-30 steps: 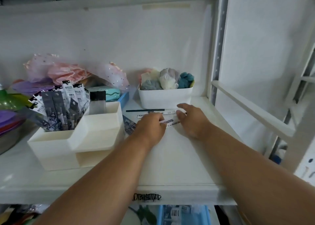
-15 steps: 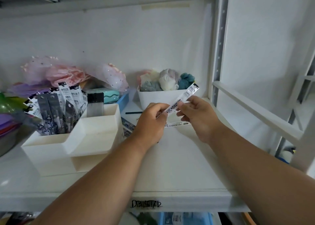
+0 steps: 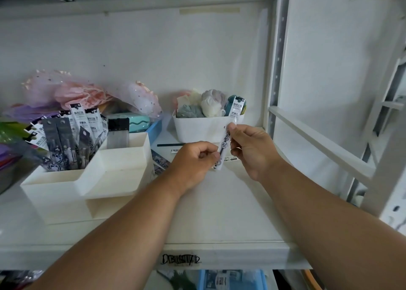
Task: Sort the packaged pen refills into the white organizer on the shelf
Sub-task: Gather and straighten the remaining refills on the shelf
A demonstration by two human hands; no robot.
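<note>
Both hands (image 3: 250, 150) pinching upright refill packet (image 3: 230, 131), white organizer (image 3: 87, 179) left

My left hand (image 3: 193, 160) and right hand (image 3: 250, 149) hold a refill packet (image 3: 230, 131) upright before the bin (image 3: 197, 129); the organizer (image 3: 92, 179) stands left, holding more packets (image 3: 72, 133).

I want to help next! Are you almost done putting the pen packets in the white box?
Partly. Many packets already stand in the white organizer. The left hand and right hand are holding one refill packet upright now. At least one packet still lies on the shelf.
</note>
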